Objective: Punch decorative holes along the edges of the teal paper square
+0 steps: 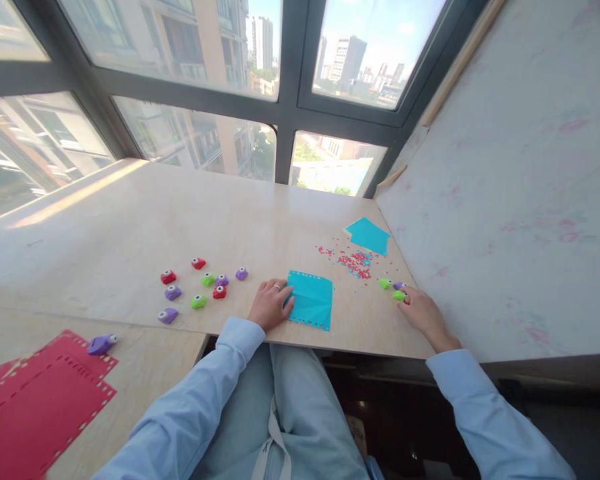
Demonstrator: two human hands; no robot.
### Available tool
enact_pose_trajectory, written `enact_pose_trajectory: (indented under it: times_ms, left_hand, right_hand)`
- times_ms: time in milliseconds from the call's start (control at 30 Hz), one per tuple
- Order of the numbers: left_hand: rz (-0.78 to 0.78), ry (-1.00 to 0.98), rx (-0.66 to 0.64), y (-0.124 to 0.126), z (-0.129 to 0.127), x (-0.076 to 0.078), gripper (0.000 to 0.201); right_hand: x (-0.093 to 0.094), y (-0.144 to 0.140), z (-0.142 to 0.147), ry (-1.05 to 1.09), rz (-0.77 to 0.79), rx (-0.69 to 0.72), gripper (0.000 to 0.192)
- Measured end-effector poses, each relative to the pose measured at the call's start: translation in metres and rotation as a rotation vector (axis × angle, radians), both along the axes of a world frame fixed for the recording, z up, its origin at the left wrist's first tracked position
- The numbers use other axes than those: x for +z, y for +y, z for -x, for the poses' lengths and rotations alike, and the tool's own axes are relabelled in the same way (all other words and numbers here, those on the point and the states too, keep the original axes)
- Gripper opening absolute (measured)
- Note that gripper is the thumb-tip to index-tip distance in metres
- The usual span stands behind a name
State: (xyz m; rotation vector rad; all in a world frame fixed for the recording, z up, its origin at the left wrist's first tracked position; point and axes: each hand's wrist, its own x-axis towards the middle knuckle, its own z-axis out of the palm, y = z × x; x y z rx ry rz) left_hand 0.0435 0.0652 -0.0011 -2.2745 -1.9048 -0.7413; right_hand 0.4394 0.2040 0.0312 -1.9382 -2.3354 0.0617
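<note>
Red sheets [40, 413] are overlapped at near left, holes punched along their edges; a big purple punch [100, 345] is set on their far part; blue sheet [313, 300] is laid flat near the front edge of the surface [130, 227], creased, holes cut along its near and far edges; its left edge is covered by the left hand [271, 303], fingers slightly bent, nothing gripped; small punches [385, 283] (two green, one purple, one red partly hidden) are bunched at right, touched by the right hand [424, 315]; grip can't be told; nine more punches [199, 301] in red, green, purple are scattered left of the left hand; beyond the blue sheet, red and blue confetti [355, 263] is strewn; blue offcut [369, 235] is placed behind it; far side is closed off by windows [175, 133].
</note>
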Motion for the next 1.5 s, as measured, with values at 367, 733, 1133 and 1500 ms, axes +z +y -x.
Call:
enact_pose_trajectory:
  times_ms: [367,733,1133,1500]
  left_hand:
    - [-0.020,-0.020,-0.014,-0.001,0.001,0.000,0.022]
    - [-0.033,-0.012,0.014,-0.002,0.000,0.000,0.022]
    - [-0.049,-0.225,0.110,0.010,-0.003,0.002,0.024]
    - [0.203,-0.204,-0.036,0.066,-0.045,0.012,0.041]
  right_hand:
    - [0.000,-0.007,0.021,0.178,-0.014,0.143,0.029]
    - [-0.016,-0.029,0.090,0.307,-0.069,0.346,0.031]
    - [-0.020,-0.012,0.114,0.491,0.048,0.553,0.049]
    - [-0.022,-0.007,0.120,0.620,0.076,0.486,0.026]
